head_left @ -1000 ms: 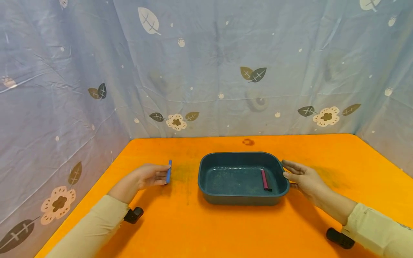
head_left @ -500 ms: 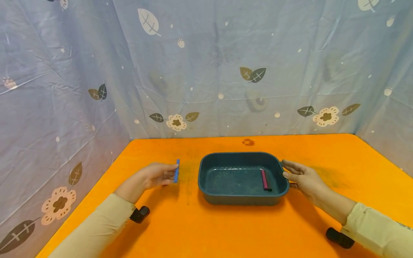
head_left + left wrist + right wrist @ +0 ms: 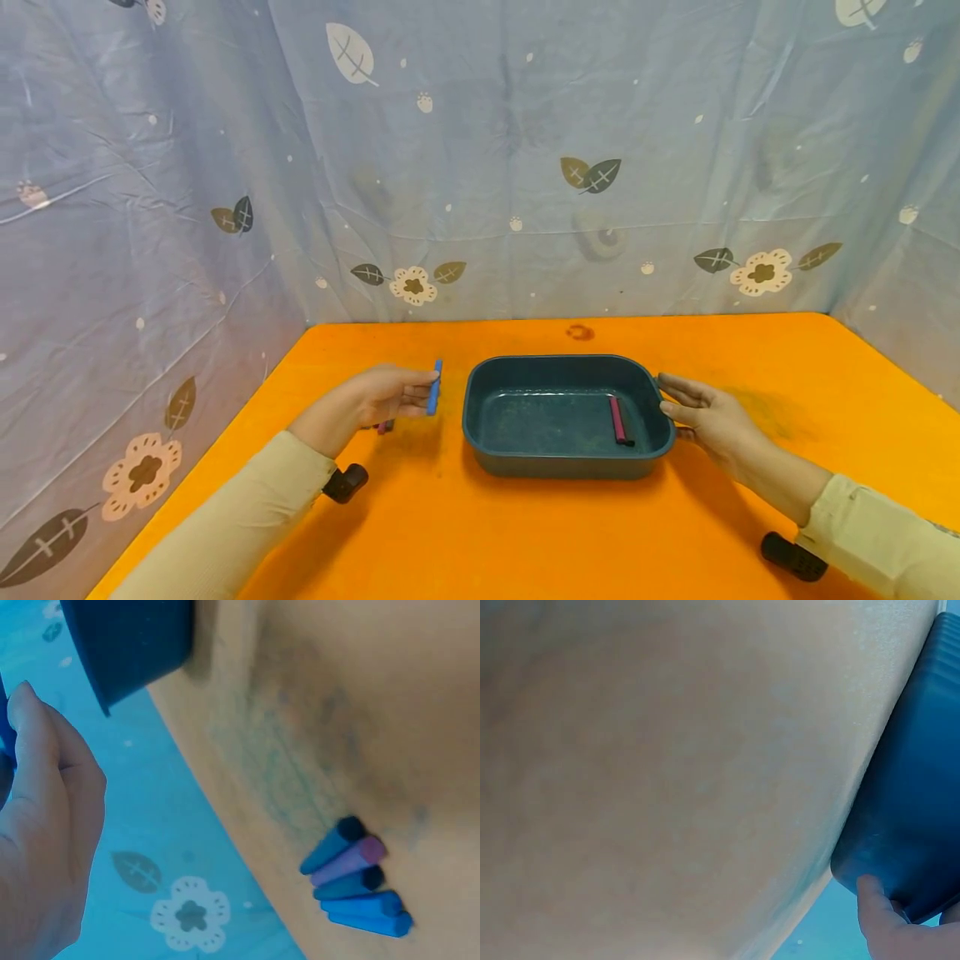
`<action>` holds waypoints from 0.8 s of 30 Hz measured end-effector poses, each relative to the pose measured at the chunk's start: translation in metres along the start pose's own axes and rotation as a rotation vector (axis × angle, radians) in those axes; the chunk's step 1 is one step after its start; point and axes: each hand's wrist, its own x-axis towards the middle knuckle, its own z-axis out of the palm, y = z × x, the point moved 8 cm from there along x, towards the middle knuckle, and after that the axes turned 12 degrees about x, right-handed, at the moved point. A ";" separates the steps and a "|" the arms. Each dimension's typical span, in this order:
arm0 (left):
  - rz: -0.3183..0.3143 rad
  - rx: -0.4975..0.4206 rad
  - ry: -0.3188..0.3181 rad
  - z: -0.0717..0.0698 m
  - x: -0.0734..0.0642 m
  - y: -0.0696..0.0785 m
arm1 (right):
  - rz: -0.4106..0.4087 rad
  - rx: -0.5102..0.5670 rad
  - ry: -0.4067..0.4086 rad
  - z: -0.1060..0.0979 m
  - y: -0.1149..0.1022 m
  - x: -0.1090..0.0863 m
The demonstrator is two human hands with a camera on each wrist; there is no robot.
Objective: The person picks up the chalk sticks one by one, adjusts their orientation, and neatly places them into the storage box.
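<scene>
From the left hand [image 3: 387,392], apparently pinched mid-length, juts a blue stick [image 3: 433,396].

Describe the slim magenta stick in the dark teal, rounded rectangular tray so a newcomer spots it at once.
On the orange tabletop sits a dark teal, rounded rectangular tray. Inside, near the end by the person's right hand, lies the slim magenta stick. Its bright colour sets it apart from the near-black stick alongside.
</scene>
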 end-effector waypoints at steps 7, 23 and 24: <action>-0.024 -0.025 0.017 0.012 0.004 0.009 | -0.007 0.009 0.003 0.000 0.000 0.000; -0.047 -0.023 -0.025 0.045 0.023 0.038 | -0.007 0.028 0.009 -0.001 0.000 0.000; -0.050 -0.019 -0.026 0.047 0.024 0.040 | -0.006 0.028 0.008 0.000 0.000 -0.001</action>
